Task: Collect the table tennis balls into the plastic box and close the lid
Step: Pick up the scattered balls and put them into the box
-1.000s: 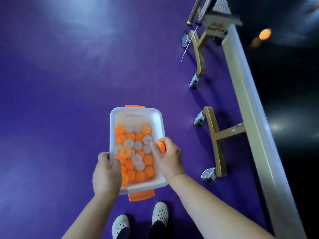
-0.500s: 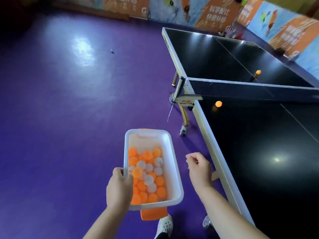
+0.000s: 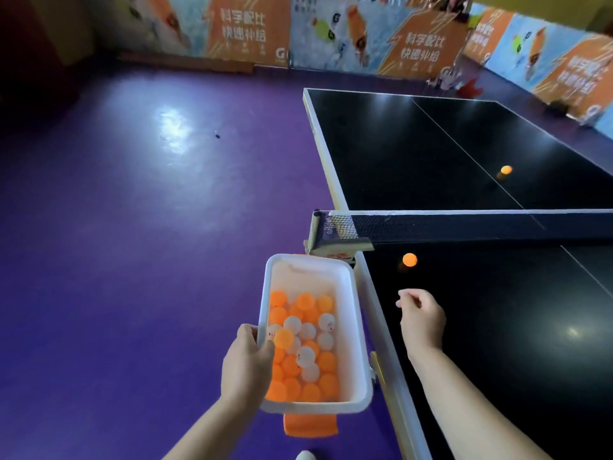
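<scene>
The left hand (image 3: 247, 363) clamps the near left rim of the plastic box (image 3: 356, 330), held beside the table edge and part-full of orange and white balls (image 3: 303, 346). Keep it level and close while the right hand (image 3: 421, 318), fingers loosely curled and seemingly empty, reaches for the near orange ball (image 3: 410, 259) by the net (image 3: 431, 227). Another ball (image 3: 506, 169) lies beyond. The lid isn't visible.
</scene>
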The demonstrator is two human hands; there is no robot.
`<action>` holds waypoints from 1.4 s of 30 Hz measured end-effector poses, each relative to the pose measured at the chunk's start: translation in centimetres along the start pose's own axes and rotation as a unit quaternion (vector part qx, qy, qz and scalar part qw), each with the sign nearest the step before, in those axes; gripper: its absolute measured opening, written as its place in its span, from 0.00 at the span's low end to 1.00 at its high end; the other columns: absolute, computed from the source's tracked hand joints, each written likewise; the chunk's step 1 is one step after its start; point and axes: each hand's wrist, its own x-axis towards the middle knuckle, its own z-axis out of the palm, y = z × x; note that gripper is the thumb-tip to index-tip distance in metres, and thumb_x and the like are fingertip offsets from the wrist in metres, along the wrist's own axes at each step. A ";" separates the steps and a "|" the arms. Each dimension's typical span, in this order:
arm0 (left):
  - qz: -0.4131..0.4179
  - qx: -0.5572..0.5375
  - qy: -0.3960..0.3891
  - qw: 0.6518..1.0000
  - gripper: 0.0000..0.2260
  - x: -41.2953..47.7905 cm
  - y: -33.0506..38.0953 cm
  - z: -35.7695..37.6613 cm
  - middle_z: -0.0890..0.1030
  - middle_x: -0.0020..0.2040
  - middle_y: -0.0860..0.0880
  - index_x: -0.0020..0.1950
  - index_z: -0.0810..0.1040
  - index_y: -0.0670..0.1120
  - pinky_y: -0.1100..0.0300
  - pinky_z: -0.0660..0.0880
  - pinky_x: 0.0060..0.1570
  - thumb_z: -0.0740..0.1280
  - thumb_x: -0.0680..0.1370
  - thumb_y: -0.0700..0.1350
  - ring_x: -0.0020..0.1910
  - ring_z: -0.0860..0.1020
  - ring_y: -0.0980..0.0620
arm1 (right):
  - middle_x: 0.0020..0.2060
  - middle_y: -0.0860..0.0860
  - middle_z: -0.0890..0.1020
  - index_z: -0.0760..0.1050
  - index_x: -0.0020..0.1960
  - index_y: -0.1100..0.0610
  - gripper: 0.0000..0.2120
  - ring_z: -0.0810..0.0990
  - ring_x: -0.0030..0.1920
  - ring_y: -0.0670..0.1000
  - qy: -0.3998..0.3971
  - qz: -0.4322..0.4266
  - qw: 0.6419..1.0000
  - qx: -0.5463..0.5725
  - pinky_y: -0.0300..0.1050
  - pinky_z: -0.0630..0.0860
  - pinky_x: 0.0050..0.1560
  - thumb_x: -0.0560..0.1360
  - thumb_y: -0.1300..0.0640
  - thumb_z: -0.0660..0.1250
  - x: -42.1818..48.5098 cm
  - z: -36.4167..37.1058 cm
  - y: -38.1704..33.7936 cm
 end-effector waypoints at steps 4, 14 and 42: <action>0.011 0.007 -0.011 1.000 0.06 2.7 3.9 3.7 0.78 0.37 0.50 0.45 0.71 0.45 0.56 0.69 0.32 0.61 0.77 0.47 0.36 0.76 0.51 | 0.45 0.52 0.82 0.78 0.47 0.55 0.08 0.78 0.43 0.51 -0.008 -0.002 0.999 -0.040 0.44 0.73 0.42 0.76 0.59 0.61 7.1 0.3 0.2; -0.001 0.045 -0.024 0.999 0.05 7.9 8.0 8.6 0.78 0.35 0.49 0.42 0.70 0.47 0.56 0.66 0.31 0.63 0.76 0.46 0.33 0.74 0.51 | 0.66 0.56 0.65 0.71 0.66 0.51 0.18 0.68 0.61 0.58 -0.137 -0.052 0.924 -0.353 0.52 0.72 0.59 0.77 0.59 0.62 20.9 1.9 2.3; 0.014 0.075 -0.056 0.995 0.05 12.5 6.4 8.6 0.80 0.39 0.42 0.44 0.71 0.44 0.55 0.67 0.31 0.64 0.75 0.45 0.32 0.71 0.50 | 0.53 0.56 0.79 0.67 0.67 0.48 0.19 0.78 0.49 0.59 -0.129 -0.062 0.954 -0.265 0.45 0.72 0.46 0.77 0.55 0.63 17.9 3.7 2.6</action>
